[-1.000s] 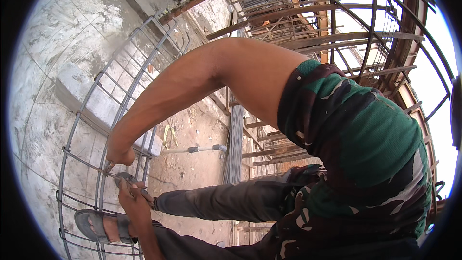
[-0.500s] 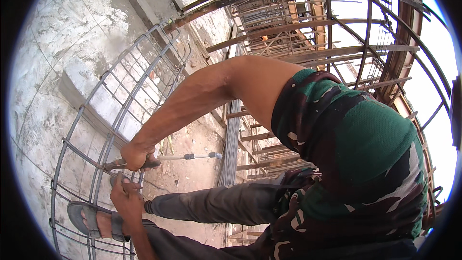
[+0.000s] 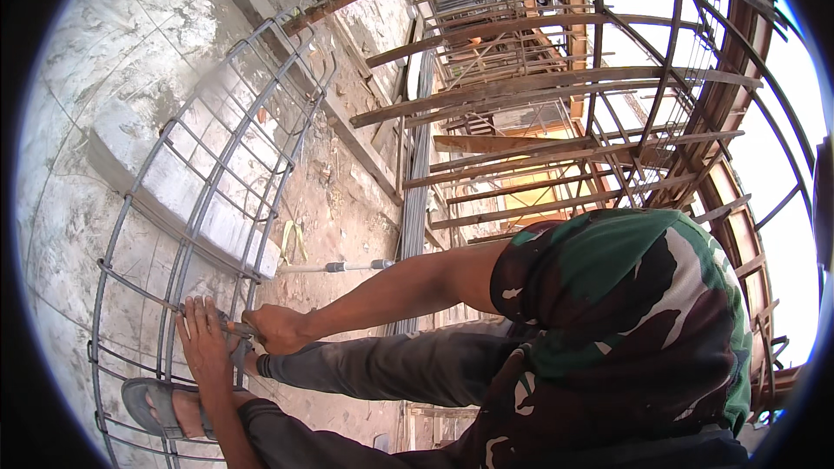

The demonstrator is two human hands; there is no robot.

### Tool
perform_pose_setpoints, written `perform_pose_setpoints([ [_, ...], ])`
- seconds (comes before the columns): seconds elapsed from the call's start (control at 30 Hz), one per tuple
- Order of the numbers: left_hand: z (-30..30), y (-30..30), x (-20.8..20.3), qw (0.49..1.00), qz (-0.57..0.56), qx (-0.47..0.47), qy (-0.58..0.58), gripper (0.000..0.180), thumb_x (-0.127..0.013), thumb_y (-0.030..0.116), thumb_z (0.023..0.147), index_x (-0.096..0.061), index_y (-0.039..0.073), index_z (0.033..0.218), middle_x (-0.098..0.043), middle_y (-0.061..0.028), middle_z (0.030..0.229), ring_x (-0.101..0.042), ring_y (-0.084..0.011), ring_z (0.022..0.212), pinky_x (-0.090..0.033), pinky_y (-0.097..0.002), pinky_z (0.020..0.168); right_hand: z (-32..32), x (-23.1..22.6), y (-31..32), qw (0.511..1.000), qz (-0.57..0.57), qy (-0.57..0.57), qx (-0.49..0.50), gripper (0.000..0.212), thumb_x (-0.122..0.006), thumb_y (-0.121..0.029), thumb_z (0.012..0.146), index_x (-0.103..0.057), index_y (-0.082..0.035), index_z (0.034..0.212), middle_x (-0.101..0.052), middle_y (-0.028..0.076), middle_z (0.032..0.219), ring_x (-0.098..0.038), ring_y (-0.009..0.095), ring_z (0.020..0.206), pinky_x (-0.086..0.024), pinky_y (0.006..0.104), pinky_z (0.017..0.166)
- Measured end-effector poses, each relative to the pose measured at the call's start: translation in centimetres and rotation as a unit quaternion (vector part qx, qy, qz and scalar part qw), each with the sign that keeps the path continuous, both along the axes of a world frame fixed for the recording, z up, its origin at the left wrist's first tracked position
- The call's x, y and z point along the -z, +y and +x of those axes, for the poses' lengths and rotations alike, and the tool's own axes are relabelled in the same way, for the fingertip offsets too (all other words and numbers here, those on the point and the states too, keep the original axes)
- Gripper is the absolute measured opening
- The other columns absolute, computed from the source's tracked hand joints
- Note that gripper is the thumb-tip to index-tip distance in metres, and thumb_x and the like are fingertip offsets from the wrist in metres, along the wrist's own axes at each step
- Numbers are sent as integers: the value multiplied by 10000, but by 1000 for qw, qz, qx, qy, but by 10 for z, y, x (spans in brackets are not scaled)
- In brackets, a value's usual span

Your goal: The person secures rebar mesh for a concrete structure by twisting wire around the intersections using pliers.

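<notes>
A long rebar cage (image 3: 202,200) of grey bars and crossing ties slants across the left of the view. My left hand (image 3: 206,343) lies on its bars near a crossing, fingers stretched out and close together. Just right of those fingers, my right hand (image 3: 280,328) is closed around a hand tool that looks like steel pincers (image 3: 236,328); its head points at the cage, and the left fingers partly cover the tip. Whether the jaws grip any wire cannot be made out. My sandalled foot (image 3: 165,406) is among the lower bars.
A pale concrete block (image 3: 139,161) lies under the cage. Beyond my right forearm are a pole with grey joints (image 3: 339,267) and a bundle of long steel rods (image 3: 415,182). Timber scaffolding (image 3: 556,78) fills the upper right. A yellowish strip (image 3: 298,241) lies on the dirt.
My right arm has dropped lower in view, drawing the pincers back right from the bar crossing. My left hand has moved up and left; its bent fingers have straightened onto the bars.
</notes>
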State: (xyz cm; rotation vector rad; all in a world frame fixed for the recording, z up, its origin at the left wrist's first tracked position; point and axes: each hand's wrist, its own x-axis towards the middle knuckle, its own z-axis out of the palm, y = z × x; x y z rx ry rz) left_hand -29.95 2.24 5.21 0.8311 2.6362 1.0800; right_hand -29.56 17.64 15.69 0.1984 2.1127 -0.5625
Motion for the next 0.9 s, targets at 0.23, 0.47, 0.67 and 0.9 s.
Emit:
perform_pose_setpoints([
  [0.23, -12, 30, -1, 976, 206, -73, -2, 374, -614, 122, 715, -514, -28, 1043, -520, -190, 975, -497, -383, 1000, -386, -478, 889, -56, -5, 23, 864, -185, -372, 285, 178, -619, -63, 759, -558, 18, 905, -613, 145, 698, -630, 253, 625, -520, 374, 559],
  [0.47, -36, 37, 6, 982, 147, -36, -109, 161, -627, 20, 619, -552, 9, 761, -530, -153, 711, -539, -361, 775, -418, -450, 717, -85, -10, 25, 916, -145, -356, 113, 248, -710, -171, 718, -616, 14, 854, -628, 119, 709, -629, 223, 628, -514, 342, 547],
  [0.67, -65, 41, 3, 973, 80, 25, -214, 80, -651, 9, 613, -591, 33, 660, -607, -178, 680, -608, -360, 711, -457, -452, 618, -85, -38, 11, 916, 171, 66, -357, 265, -647, -222, 690, -647, 33, 764, -648, 190, 756, -649, 318, 707, -508, 392, 602],
  [0.9, -58, 30, -16, 961, 127, 2, -244, 94, -679, 63, 609, -619, 32, 674, -622, -179, 693, -617, -356, 690, -470, -434, 614, -83, -18, 20, 950, 133, -118, -255, 195, -561, -151, 723, -645, 21, 761, -634, 213, 751, -636, 364, 750, -506, 427, 642],
])
